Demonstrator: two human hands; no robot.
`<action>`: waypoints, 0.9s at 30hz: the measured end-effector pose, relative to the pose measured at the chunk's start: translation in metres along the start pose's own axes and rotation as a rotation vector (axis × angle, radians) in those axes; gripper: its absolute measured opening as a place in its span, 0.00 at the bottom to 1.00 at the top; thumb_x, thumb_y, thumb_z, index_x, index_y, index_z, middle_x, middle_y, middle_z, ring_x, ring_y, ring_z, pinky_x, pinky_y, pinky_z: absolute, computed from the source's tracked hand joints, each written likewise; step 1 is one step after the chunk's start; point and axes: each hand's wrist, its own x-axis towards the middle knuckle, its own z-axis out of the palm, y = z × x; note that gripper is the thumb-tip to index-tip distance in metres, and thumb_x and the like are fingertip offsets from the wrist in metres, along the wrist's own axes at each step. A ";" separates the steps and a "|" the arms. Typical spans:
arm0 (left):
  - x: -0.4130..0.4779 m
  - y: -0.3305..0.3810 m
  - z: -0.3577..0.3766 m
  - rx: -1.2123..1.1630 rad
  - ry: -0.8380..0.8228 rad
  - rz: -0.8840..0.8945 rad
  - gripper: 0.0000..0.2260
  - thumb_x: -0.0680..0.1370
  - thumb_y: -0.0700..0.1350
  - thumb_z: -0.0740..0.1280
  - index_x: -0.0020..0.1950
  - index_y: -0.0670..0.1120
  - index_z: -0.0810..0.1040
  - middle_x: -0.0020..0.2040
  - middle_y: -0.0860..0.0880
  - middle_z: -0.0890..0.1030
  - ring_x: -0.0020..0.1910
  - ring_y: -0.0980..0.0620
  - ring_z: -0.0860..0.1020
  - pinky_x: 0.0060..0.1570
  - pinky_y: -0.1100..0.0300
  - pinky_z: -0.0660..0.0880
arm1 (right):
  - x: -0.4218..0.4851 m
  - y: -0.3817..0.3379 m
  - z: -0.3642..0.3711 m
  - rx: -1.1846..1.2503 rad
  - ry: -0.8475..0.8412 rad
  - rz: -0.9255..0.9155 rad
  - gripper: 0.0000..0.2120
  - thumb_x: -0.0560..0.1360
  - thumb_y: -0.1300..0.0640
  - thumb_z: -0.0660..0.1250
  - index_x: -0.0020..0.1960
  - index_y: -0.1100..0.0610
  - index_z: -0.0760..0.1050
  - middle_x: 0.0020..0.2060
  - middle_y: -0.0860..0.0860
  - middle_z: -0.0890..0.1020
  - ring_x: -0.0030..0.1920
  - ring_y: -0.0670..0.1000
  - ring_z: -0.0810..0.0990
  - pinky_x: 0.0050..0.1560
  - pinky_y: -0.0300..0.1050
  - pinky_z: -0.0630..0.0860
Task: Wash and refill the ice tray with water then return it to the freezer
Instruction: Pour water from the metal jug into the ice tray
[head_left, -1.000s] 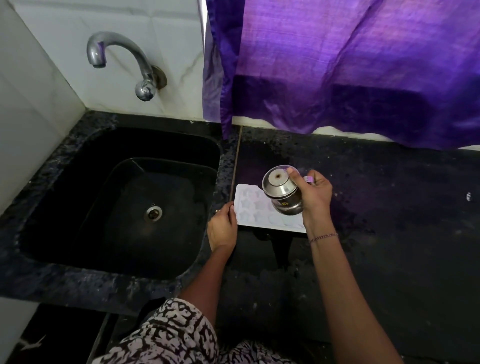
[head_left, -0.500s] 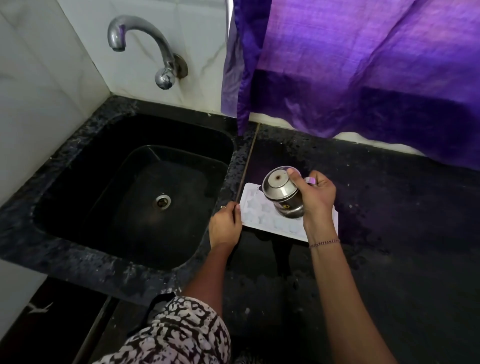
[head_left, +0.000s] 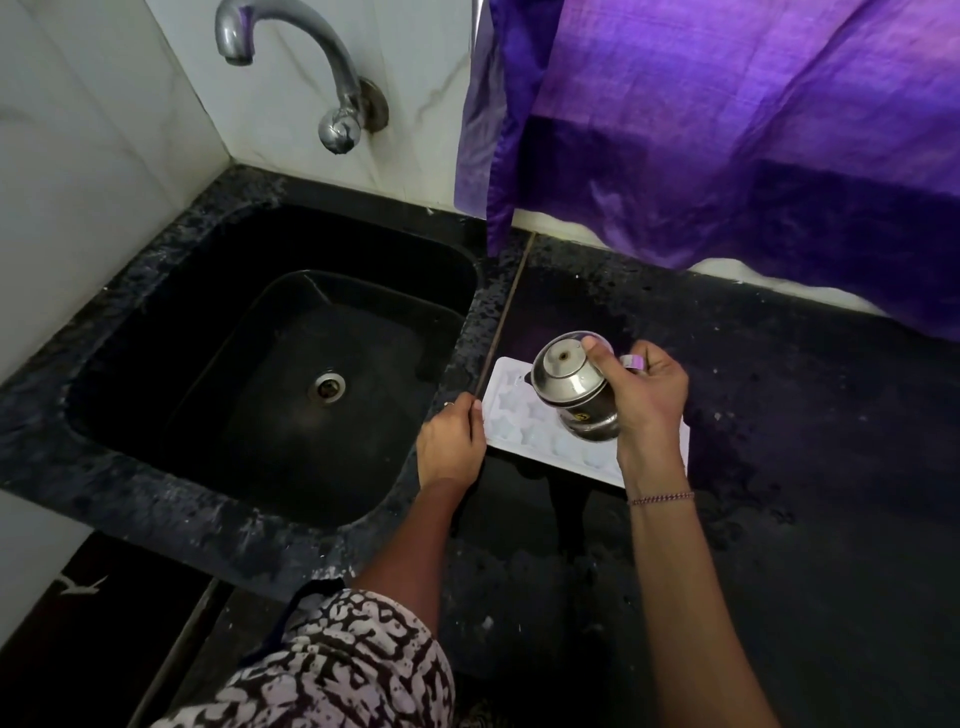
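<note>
Head view: ice tray (head_left: 522, 422) is white with star-shaped cells and lies flat on the black table (head_left: 805, 467), just right of the sink (head_left: 156, 499); its long side runs left to right and its right part is hidden behind the pot and wrist. Left grip (head_left: 451, 444) is knuckles up at the tray's left short edge, with one finger lying along that edge and touching it; can't tell if it pinches the rim or only presses against it. Right grip (head_left: 652, 397) is wrapped round a small steel pot (head_left: 569, 387), thumb on the upper rim. Pot is tipped over the middle of the tray, one round end toward the camera, the other end low, close above the cells; contact with the tray can't be told. Thin bracelet (head_left: 661, 498) on the right wrist. Sink is black, with its drain (head_left: 328, 387) in the middle of the floor. Chrome tap (head_left: 311, 67) on the white tiled wall (head_left: 78, 182) behind it. Purple curtain (head_left: 727, 130) hangs over the back of the table. Patterned sleeve (head_left: 337, 670) at the bottom edge.
</note>
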 end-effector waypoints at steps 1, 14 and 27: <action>0.000 0.000 0.000 0.006 0.002 0.003 0.11 0.81 0.46 0.55 0.48 0.41 0.73 0.43 0.41 0.80 0.41 0.40 0.78 0.39 0.52 0.70 | -0.001 0.000 0.000 0.012 -0.003 0.001 0.25 0.66 0.59 0.77 0.27 0.51 0.59 0.26 0.48 0.64 0.31 0.46 0.64 0.33 0.39 0.67; 0.000 0.000 0.001 0.021 0.015 0.013 0.11 0.82 0.45 0.55 0.47 0.41 0.72 0.43 0.41 0.80 0.41 0.40 0.77 0.37 0.56 0.63 | -0.008 0.007 -0.003 0.089 -0.011 0.031 0.25 0.66 0.59 0.77 0.26 0.50 0.60 0.27 0.49 0.67 0.33 0.49 0.66 0.37 0.44 0.69; 0.000 -0.001 0.001 0.008 0.015 0.004 0.12 0.82 0.47 0.54 0.48 0.41 0.73 0.44 0.41 0.80 0.43 0.40 0.77 0.39 0.54 0.66 | -0.022 0.005 -0.002 -0.005 -0.036 -0.061 0.27 0.66 0.60 0.77 0.27 0.52 0.57 0.22 0.43 0.61 0.27 0.43 0.60 0.30 0.34 0.63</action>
